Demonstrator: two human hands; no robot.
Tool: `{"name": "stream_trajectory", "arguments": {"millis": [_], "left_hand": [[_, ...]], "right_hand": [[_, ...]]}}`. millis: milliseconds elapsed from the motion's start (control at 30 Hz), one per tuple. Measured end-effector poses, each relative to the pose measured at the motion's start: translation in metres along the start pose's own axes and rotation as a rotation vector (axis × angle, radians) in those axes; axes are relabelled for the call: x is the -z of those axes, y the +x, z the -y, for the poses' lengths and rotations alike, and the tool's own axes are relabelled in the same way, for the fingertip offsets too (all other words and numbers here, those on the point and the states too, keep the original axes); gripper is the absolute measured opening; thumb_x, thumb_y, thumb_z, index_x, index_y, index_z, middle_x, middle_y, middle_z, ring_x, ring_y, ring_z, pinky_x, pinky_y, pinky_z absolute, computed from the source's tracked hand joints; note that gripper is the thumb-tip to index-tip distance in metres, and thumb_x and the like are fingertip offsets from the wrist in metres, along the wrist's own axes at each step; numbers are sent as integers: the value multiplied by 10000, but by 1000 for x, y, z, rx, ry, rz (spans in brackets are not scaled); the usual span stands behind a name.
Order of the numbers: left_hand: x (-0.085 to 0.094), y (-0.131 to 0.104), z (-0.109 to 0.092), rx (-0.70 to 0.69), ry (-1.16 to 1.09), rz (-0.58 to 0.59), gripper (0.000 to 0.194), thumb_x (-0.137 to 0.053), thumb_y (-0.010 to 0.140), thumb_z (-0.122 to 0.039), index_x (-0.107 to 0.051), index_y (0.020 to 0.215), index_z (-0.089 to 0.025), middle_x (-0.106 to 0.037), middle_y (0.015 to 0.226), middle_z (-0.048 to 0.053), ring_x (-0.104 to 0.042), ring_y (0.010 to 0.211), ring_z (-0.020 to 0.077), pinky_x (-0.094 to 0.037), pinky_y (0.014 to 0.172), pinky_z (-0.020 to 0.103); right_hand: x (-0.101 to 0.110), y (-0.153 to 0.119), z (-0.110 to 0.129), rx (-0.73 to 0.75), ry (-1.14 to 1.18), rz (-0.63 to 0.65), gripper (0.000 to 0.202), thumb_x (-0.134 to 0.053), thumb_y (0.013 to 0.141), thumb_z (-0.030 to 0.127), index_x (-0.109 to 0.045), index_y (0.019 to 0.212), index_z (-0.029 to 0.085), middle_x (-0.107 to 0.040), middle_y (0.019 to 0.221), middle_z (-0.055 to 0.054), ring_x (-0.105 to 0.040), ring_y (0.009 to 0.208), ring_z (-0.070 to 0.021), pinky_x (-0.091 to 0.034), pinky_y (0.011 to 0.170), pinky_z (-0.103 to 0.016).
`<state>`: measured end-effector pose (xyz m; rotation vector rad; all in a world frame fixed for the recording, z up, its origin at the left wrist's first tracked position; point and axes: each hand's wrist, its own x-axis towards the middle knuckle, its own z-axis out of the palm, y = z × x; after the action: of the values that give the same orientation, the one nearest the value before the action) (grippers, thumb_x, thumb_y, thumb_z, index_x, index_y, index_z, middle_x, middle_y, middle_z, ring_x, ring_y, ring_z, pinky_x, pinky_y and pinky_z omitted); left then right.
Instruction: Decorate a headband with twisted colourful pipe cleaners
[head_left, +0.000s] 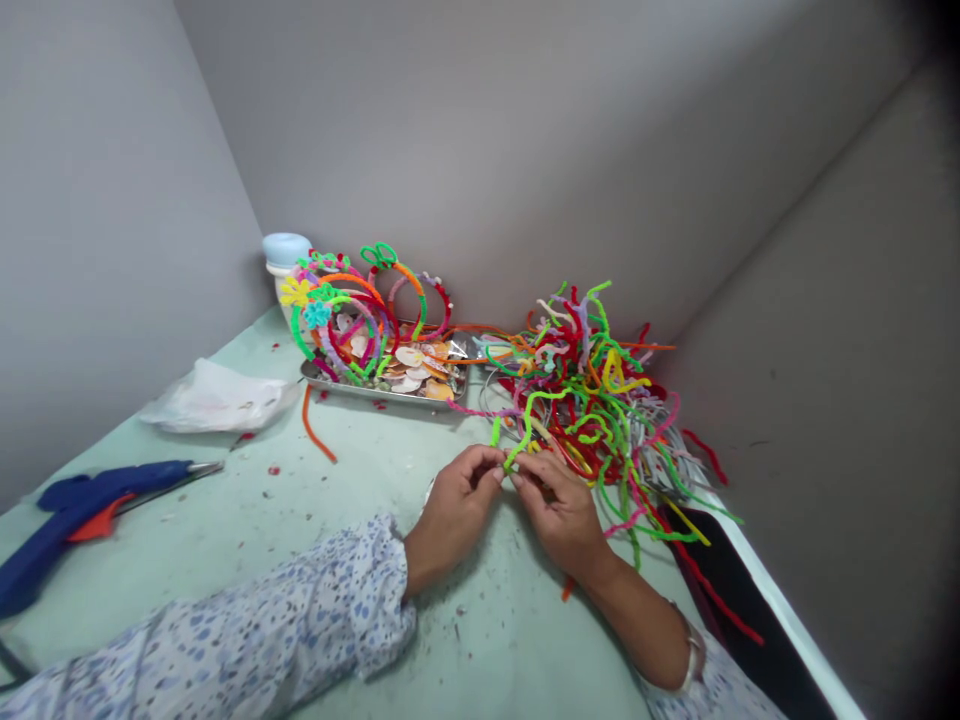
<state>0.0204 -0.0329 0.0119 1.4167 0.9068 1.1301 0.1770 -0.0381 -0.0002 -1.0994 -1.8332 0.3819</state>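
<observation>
A bright green pipe cleaner [528,420] is pinched between both hands near the middle of the table. My left hand [463,497] is closed on it with thumb and forefinger; a short green end sticks up above these fingers. Close beside it, my right hand [561,508] pinches the same pipe cleaner, whose long wavy part rises and bends to the right. The fingertips of both hands nearly meet, and they hide the part between them. Just beyond my right hand lies a large tangled heap of colourful pipe cleaners [600,400].
A metal tray [390,393] holds round discs and several pipe-cleaner headbands [352,310]. Behind it stands a white container with a blue lid [287,250]. At left lie a blue glue gun [45,540], blue-handled scissors [161,475] and a white plastic bag [217,397]. Walls enclose the table.
</observation>
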Motion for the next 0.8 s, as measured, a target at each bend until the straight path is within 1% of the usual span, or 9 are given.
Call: {"name": "stream_trajectory", "arguments": {"millis": [133,333,567,800], "left_hand": [[0,0,1,-5,24,-10,176,-466,857,-216,-591,969,-163,-625,950,45,-554,888,158,-423,840,272],[0,-1,0,0,52,-11,141,-461,848,-198,-577,923,-168,-599,874,23,-536,836,147,-421,788,253],[1,0,-1,-15,58,2,133,-458,851,-202,-571,916,-175,-590,874,18,-530,834,142,-415,790,251],[3,0,-1,-39,121,-7,146,-448,840,-173,-583,898,-171,-603,843,19,-538,795,139,-421,747,238]], "right_hand": [[1,0,0,-10,-15,3,229,-542,851,165,-617,1052,246,-638,926,-38,-599,849,-171,-484,763,-315],[2,0,2,-24,-38,26,248,-554,829,169,-588,1068,222,-611,868,-33,-587,791,-166,-490,703,-292],[1,0,1,-12,-19,18,234,-537,832,144,-594,1044,226,-600,861,-31,-575,784,-163,-477,692,-288],[1,-1,3,6,2,17,226,-531,833,129,-600,1023,230,-602,863,-29,-572,788,-162,-469,707,-292]]}}
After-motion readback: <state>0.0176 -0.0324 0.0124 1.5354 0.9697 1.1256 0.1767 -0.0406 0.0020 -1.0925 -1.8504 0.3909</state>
